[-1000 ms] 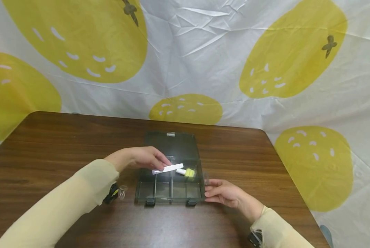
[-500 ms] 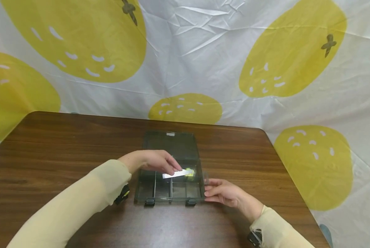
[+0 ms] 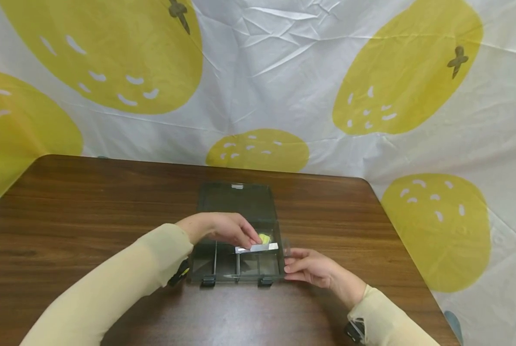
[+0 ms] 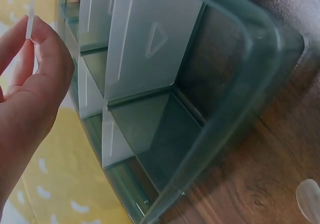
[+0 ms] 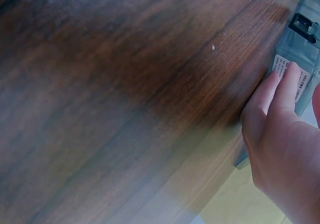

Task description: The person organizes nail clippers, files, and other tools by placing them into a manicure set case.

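Box (image 3: pixel 226 265) on brown table (image 3: pixel 89 192), yellow-printed cloth (image 3: pixel 275 86) behind

A white cloth (image 3: pixel 305 96) printed with large yellow fruits (image 3: pixel 407 67), dashed with white marks, hangs behind the table (image 3: pixel 110 202) and along its right side, sharply creased near the top. The table has dark brown wood grain and rounded far corners; a pale sheen (image 3: pixel 249 312) lies across its near part.

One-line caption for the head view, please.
Left hand pinches a white strip over an open, divided case; right hand touches its side.
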The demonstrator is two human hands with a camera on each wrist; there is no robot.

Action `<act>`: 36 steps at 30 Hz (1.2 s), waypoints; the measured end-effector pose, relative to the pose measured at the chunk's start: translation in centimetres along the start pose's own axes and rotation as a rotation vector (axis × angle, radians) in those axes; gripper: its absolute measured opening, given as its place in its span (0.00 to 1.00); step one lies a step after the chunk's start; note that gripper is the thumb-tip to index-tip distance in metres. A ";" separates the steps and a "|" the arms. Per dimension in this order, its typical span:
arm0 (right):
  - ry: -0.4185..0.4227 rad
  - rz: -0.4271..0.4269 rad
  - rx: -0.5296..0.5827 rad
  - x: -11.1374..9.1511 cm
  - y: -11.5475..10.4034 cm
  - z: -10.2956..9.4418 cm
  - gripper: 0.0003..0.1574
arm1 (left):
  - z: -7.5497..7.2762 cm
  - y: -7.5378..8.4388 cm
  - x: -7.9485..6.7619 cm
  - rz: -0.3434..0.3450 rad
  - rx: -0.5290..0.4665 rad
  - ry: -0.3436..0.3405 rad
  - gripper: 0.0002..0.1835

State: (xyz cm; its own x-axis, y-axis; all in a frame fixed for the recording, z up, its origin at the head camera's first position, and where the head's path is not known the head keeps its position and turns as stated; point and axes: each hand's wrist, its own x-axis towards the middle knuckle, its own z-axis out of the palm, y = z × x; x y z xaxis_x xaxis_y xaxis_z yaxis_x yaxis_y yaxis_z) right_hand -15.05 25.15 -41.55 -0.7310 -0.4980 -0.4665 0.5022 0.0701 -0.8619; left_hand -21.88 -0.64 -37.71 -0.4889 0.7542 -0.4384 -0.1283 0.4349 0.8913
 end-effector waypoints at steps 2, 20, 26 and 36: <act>0.001 0.000 -0.005 0.0 0.0 0.0 0.36 | 0.1 0.0 0.2 0.004 -0.003 -0.007 0.18; -0.012 -0.002 -0.012 0.0 0.0 0.1 0.36 | 0.8 0.2 0.6 0.011 -0.040 -0.037 0.19; -0.011 -0.002 -0.009 0.1 0.0 0.1 0.36 | 0.5 0.3 0.2 0.023 -0.051 -0.006 0.20; 0.002 -0.005 -0.010 -0.1 0.0 0.1 0.34 | -2.2 0.0 -2.8 0.020 -0.129 0.084 0.22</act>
State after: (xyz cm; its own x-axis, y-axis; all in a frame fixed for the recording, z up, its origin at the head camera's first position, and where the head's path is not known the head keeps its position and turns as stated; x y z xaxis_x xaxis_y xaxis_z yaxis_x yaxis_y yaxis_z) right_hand -14.98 25.12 -41.48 -0.7346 -0.4966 -0.4623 0.4935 0.0765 -0.8664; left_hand -22.46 -3.83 -36.22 -0.5624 0.7160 -0.4135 -0.2244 0.3491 0.9098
